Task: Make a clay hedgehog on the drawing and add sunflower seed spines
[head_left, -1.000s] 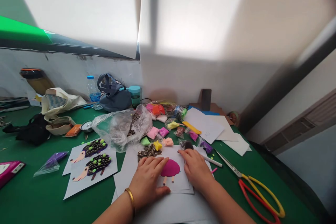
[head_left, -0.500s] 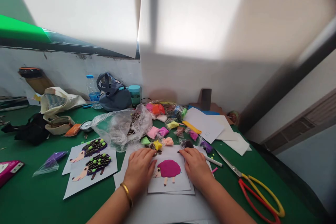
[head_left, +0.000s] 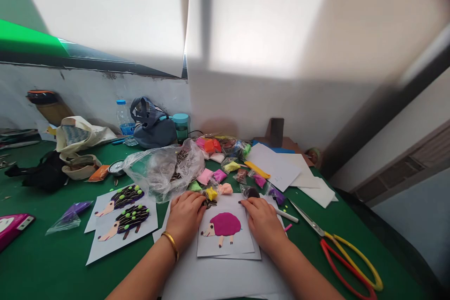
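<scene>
Head view: your hands sit apart, either side of the white card (head_left: 242,243) that lies on a larger white sheet (head_left: 211,276), with the felt-and-clay hedgehog (head_left: 221,227) and its magenta body between them. Your left hand (head_left: 185,218), gold bangle (head_left: 171,245) on the wrist, is at the card's upper left corner, its fingers over a small heap of striped sunflower seeds (head_left: 209,203) — whether they pinch any, you can't tell. Your right hand (head_left: 263,222) lies flat and open on the card's right edge, just below a small bag of dark clay (head_left: 250,192), with a white stick (head_left: 287,216) beside it. Beyond your hands are packets of coloured clay (head_left: 214,176) and a clear plastic bag of seeds (head_left: 163,171). To the left lie two finished seed-backed hedgehog cards (head_left: 121,220); to the right, red-and-yellow scissors (head_left: 348,262) — all on a green table mat (head_left: 45,253).
</scene>
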`<control>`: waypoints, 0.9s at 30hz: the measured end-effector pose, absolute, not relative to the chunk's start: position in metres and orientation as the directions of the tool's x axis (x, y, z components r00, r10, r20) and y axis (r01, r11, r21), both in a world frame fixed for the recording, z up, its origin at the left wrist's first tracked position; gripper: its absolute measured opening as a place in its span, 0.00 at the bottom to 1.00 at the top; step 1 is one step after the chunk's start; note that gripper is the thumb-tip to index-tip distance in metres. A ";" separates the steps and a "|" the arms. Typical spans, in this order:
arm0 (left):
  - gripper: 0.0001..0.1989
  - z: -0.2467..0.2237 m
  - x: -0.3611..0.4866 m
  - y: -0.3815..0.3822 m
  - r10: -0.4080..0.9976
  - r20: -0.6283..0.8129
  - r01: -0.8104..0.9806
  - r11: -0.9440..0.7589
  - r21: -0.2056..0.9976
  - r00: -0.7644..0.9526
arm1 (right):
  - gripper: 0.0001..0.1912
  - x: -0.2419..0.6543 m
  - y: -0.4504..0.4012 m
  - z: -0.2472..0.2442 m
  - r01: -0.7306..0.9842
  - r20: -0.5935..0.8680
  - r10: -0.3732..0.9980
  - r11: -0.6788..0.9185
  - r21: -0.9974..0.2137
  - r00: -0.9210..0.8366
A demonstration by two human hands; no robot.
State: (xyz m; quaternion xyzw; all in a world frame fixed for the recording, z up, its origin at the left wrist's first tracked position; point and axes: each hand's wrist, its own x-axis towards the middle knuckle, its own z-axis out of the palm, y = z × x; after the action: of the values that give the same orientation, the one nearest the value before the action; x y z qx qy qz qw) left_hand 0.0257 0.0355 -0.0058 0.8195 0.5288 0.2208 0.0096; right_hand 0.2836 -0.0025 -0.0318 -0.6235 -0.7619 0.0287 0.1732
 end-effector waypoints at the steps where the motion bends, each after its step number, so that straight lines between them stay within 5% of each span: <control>1: 0.10 -0.005 0.025 0.035 0.871 0.354 0.862 -0.440 0.252 0.341 | 0.26 0.284 -0.003 -0.032 0.938 0.234 0.958 0.224 -0.263 -0.164; 27: 0.12 -0.010 0.014 0.031 0.858 0.354 0.832 -0.478 0.281 0.373 | 0.08 0.277 -0.006 -0.021 0.894 0.256 0.953 0.253 -0.369 -0.164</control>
State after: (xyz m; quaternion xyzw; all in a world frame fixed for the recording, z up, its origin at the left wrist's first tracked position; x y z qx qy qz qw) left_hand 0.0137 0.0310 -0.0098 0.8280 0.5102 0.2309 0.0275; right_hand 0.2769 -0.0058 -0.0209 -0.6076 -0.7599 0.0659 0.2212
